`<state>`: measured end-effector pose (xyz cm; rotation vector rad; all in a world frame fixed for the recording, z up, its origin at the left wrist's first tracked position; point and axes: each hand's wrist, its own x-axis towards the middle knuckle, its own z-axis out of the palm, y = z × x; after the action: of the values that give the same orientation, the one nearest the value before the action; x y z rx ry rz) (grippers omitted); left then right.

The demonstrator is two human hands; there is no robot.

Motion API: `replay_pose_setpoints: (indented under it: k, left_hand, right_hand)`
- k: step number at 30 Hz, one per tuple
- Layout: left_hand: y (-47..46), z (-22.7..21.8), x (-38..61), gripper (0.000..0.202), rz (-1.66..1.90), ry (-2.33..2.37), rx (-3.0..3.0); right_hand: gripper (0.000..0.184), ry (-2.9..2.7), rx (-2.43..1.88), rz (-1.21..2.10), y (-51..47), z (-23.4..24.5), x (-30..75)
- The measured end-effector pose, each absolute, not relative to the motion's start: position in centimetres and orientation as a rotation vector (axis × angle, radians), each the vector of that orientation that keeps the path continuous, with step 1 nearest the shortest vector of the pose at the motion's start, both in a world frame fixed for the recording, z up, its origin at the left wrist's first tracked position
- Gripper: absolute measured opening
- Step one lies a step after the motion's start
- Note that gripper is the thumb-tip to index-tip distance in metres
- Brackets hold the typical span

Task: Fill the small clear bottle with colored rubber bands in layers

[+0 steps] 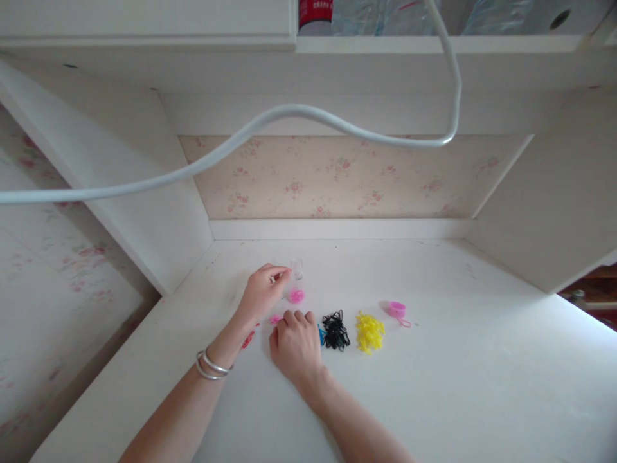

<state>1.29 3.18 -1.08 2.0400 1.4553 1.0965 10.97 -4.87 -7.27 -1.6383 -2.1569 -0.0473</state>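
My left hand (264,292), with two silver bangles (212,366) on its wrist, reaches over the tabletop. Its thumb and index finger pinch together beside a small clear plastic piece (297,269); whether they grip it is unclear. Just below lies a round pink translucent object (296,296). My right hand (296,344) rests on the table with curled fingers, hiding what is under them. Small pink pieces (275,319) show at its left, and a blue bit (321,334) at its right. Red pieces (248,339) lie near my left wrist.
Right of my hands are a pile of black elastic bands (336,330), a pile of small yellow pieces (370,332) and a small pink cup (397,309) with a loop. A white cable (299,111) hangs across the view. Cabinet walls enclose the white table (463,386).
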Motion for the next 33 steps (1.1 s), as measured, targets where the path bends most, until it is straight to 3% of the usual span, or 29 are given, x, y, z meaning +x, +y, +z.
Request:
replay_pose_setpoints:
  k: [2,6,11,17,21,28,33]
  left_hand:
    - [3.3,-1.6,1.1,0.039,1.145,1.517,2.074]
    - [6.1,-3.8,1.9,0.088,1.101,1.670,2.141]
    - [12.2,-6.6,3.0,0.077,0.709,1.838,1.883]
    - [17.5,-6.7,2.9,0.099,0.636,1.877,1.822]
    - [19.9,-6.5,3.1,0.091,0.580,1.861,1.824]
    - [19.7,-7.1,2.9,0.053,0.650,1.746,1.814]
    - [16.1,-5.5,1.9,0.056,0.848,1.517,1.808]
  right_hand:
    - [0.020,-2.104,-1.645,-0.047,-4.9,-6.9,11.5]
    - [0.021,-1.960,-1.674,-0.038,-4.5,-6.3,12.7]
    - [0.019,-1.916,-1.644,-0.036,-4.6,-6.5,13.7]
    - [0.017,-1.916,-1.632,-0.009,-4.7,-6.9,13.7]
    - [0.017,-1.939,-1.622,0.013,-4.7,-6.9,13.6]
    - [0.018,-1.875,-1.610,0.096,-4.7,-6.6,14.5]
    - [0.025,-1.657,-1.536,0.308,-4.0,-5.7,16.1]
